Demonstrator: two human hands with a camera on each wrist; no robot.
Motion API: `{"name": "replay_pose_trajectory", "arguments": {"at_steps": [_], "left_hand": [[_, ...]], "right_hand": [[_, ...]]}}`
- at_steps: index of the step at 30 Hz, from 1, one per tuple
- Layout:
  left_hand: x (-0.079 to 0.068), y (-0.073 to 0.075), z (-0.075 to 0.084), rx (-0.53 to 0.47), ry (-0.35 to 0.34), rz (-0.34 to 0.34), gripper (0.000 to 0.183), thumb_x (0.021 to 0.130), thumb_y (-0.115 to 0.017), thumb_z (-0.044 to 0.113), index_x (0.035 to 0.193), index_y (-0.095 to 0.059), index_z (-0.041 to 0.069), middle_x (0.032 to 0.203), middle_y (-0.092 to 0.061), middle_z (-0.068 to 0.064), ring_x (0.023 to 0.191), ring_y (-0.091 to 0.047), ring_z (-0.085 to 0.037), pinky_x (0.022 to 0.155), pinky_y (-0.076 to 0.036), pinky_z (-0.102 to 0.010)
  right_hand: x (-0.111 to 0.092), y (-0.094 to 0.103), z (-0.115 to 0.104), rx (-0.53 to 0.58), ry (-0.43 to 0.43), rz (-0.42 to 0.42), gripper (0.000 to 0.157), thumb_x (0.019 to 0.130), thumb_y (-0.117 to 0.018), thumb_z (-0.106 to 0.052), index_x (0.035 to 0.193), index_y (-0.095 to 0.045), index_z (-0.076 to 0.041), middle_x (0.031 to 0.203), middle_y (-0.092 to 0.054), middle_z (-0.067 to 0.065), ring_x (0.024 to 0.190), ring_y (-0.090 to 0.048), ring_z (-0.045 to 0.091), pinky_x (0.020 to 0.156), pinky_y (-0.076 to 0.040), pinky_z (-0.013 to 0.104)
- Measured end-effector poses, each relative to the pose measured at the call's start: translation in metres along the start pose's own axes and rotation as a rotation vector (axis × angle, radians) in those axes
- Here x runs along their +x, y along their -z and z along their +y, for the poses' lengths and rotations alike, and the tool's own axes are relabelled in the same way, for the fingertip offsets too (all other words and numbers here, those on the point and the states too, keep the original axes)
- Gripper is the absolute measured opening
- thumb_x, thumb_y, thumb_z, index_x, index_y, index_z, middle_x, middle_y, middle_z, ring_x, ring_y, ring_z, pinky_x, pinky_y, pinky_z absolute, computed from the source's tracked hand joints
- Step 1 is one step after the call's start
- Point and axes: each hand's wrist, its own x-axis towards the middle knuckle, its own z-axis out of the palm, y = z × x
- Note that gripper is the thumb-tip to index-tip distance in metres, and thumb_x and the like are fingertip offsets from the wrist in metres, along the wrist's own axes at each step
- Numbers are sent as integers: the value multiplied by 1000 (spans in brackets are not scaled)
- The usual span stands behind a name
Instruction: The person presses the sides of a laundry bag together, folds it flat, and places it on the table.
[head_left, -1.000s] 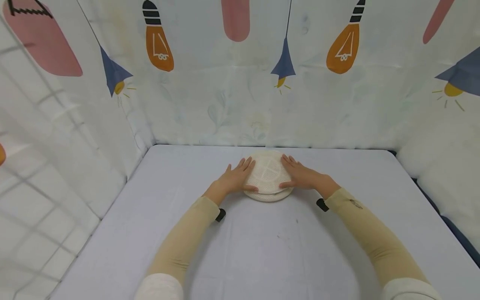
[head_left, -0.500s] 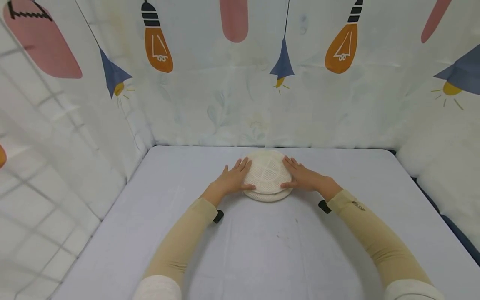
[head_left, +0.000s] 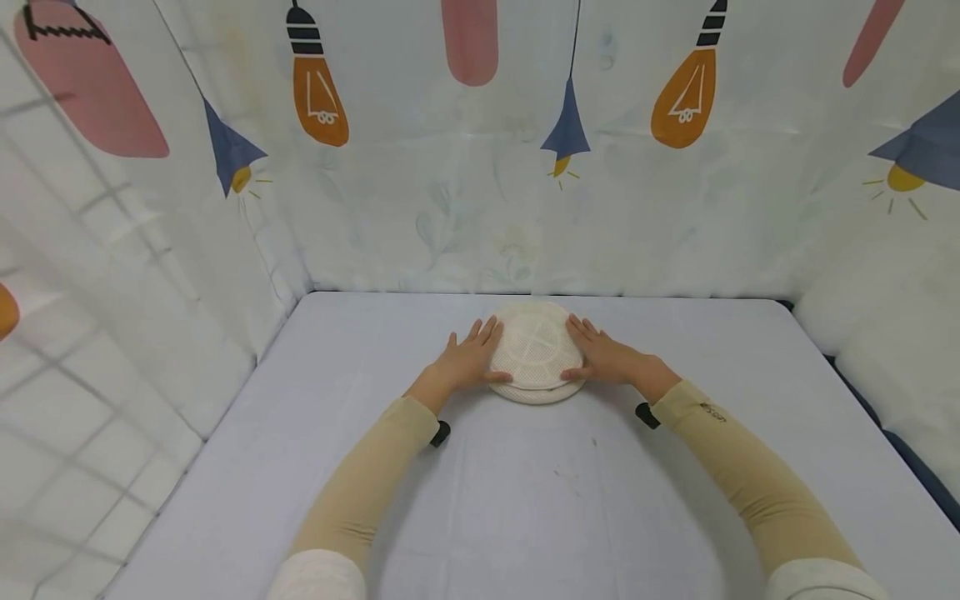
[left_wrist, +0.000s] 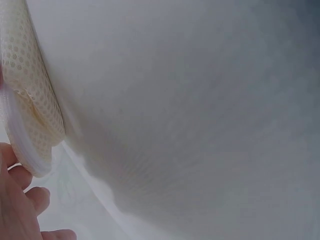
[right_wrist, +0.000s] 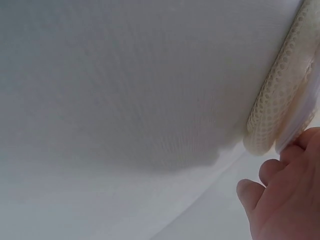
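A round, domed cream mesh laundry bag (head_left: 536, 346) lies near the far edge of the table. My left hand (head_left: 467, 358) touches its left side, fingers spread and pointing away from me, thumb along the front rim. On the opposite side, my right hand (head_left: 604, 354) rests against the bag in the same way. In the left wrist view, the honeycomb mesh bag (left_wrist: 35, 95) shows a pale band along its edge, with fingertips touching it. The right wrist view shows the bag's rim (right_wrist: 285, 95) beside my fingers. The underside is hidden.
A white cloth covers the table (head_left: 517, 492), with a few small marks in front of the bag. Behind it hangs a white curtain (head_left: 480, 208) printed with lamps and bulbs. Another curtain (head_left: 135, 333) stands along the left edge.
Both hands have spread slightly outward from the top of the bag towards its sides since a second ago. The bag stays in place, and the last half second shows hardly any movement.
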Motion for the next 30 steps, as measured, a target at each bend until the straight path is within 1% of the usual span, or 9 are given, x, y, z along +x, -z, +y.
{"name": "replay_pose_trajectory", "arguments": {"at_steps": [9, 18, 22, 30], "left_hand": [[1, -1, 2, -9, 20, 6, 105, 96, -59, 62, 165, -2, 7, 172, 3, -11, 157, 1, -32, 117, -10, -70], [-2, 3, 4, -47, 33, 6, 104, 96, -62, 59, 165, -2, 7, 172, 2, -10, 157, 2, -32, 118, -9, -69], [-2, 2, 2, -47, 28, 18, 104, 96, -61, 60, 165, -3, 7, 171, 2, -11, 156, 1, -33, 118, -10, -69], [-1, 0, -2, -34, 7, 48, 98, 98, -59, 58, 165, -7, 9, 171, -1, -11, 156, -2, -35, 118, -13, -68]], "right_hand": [[0, 1, 1, -13, -1, 10, 106, 100, -64, -45, 158, 4, 11, 167, 7, 28, 153, 7, 47, 121, -6, 62], [-1, 4, -1, -9, 0, 14, 105, 101, -63, -48, 159, 3, 9, 168, 7, 26, 153, 7, 47, 121, -7, 61], [-3, 6, -2, -14, -3, 14, 104, 101, -61, -49, 159, 3, 9, 167, 7, 27, 152, 6, 48, 121, -8, 62], [-8, 11, -7, -8, -9, 6, 102, 102, -62, -46, 160, 3, 8, 168, 8, 26, 153, 8, 47, 120, -5, 64]]}}
